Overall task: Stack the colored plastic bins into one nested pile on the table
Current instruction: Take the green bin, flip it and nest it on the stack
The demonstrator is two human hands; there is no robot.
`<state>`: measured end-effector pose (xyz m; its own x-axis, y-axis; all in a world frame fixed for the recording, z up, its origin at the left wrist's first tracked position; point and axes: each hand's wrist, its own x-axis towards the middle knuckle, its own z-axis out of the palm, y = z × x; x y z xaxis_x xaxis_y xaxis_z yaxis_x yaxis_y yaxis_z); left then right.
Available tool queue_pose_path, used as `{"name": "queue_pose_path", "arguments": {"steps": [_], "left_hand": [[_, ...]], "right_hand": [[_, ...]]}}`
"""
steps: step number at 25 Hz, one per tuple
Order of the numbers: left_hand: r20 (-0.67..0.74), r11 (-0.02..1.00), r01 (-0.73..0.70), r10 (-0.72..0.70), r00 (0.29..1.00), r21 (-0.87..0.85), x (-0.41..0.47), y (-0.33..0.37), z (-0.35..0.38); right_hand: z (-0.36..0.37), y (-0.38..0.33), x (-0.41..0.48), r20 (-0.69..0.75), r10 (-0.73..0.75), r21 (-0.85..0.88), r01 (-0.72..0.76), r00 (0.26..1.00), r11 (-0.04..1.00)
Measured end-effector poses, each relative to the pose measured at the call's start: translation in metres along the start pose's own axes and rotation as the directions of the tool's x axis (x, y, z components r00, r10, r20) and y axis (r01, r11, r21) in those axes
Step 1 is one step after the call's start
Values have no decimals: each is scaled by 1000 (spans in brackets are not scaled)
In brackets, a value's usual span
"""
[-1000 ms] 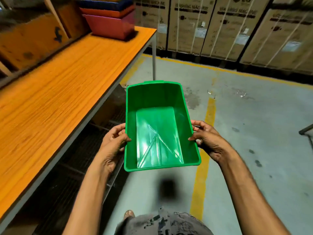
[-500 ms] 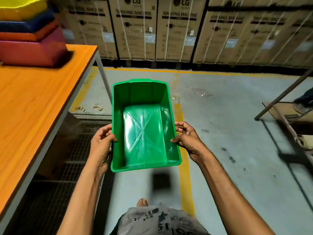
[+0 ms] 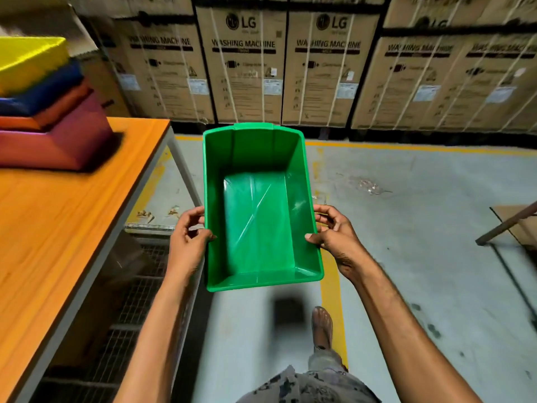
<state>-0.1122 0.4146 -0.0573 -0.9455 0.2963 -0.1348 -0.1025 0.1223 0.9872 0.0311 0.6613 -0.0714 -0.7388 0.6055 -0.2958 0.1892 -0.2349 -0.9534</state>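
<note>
At far left, a nested pile is sitting on the counter (image 3: 72, 228) near its far end: a red bin (image 3: 58, 146) at the bottom, then an orange bin (image 3: 58, 114), a blue bin (image 3: 49, 94) and a yellow bin (image 3: 29, 62) on top. The pile is blurred, and the inside of the yellow one is not showing.

Right of the counter's edge, the left grip (image 3: 189, 239) is pinching the near left rim of the green bin (image 3: 255, 216), thumb inside the wall and fingers curled outside. The bin is hanging in the air over the floor (image 3: 421, 199), well apart from the pile, mouth up and roughly level. It is carrying nothing; only its ribbed bottom is showing. The right grip (image 3: 334, 239) is pinching the opposite rim in the same way.

Assessment: the step in hand is carrying this bin to the pile. It is best done by keeping it level, turning its long side to match the yellow bin, lowering it straight into that mouth, and letting go only once the walls are seating evenly. A tilted entry is likely to jam a corner or shove the pile.
</note>
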Motion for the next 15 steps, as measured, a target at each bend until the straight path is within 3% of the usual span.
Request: {"name": "queue_pose_path", "arguments": {"steps": [9,15], "left_hand": [[-149,997,-61,52,987,-55,134,35,108],[-323,990,-142,126,938,-27,201,75,139]], "right_hand": [[-44,-103,221,287,-126,-189,185,950,964],[-11,-172,328,430,-234,-178,336,872,925]]}}
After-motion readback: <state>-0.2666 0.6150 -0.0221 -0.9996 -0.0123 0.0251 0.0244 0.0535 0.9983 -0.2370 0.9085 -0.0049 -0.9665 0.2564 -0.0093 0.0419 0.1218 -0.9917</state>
